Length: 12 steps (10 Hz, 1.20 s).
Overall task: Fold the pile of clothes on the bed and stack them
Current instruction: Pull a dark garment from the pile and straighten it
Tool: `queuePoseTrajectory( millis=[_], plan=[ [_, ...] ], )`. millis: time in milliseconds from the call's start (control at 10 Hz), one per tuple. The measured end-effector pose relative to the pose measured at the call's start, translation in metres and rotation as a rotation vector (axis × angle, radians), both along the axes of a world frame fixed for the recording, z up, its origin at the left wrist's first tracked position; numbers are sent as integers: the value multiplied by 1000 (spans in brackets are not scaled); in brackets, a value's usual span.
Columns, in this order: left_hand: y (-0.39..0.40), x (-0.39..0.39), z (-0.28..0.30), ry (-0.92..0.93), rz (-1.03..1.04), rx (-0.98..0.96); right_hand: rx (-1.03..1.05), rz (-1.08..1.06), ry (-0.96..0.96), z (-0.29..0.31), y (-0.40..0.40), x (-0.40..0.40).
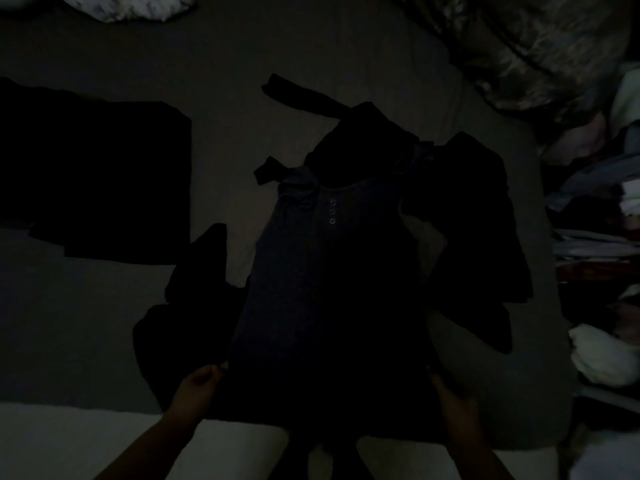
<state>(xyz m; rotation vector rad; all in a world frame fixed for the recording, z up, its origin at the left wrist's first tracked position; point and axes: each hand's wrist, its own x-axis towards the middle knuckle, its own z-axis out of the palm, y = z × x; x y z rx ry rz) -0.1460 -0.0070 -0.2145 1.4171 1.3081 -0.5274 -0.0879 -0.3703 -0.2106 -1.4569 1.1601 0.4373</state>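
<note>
The room is very dark. A dark blue sleeveless top (329, 289) with three small snaps at the neck lies spread flat on the bed (104, 323), neckline away from me. My left hand (199, 384) pinches its lower left edge. My right hand (450, 393) holds its lower right edge; its fingers are hard to make out. Under and around the top lie other dark garments (474, 220), unfolded. A folded dark stack (104, 178) sits at the left of the bed.
A patterned blanket (540, 46) is bunched at the back right, and a pale pillow (131, 6) at the back left. Beyond the bed's right edge lies a heap of mixed clothes and things (602, 237). Bare sheet shows between the stack and the top.
</note>
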Motion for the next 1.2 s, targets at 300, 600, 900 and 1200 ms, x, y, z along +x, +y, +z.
queuePoseTrajectory(
  millis=[300,600,900,1200],
  plan=[
    [-18,21,8,-82,-77,47,-186,299,48,23,10,19],
    [-10,50,10,-243,-105,157,-303,130,-46,24,-15,61],
    [-38,51,25,-333,-198,151,-409,549,-377,66,79,93],
    [-39,33,69,-417,74,106,-85,1083,-558,70,206,36]
  ],
)
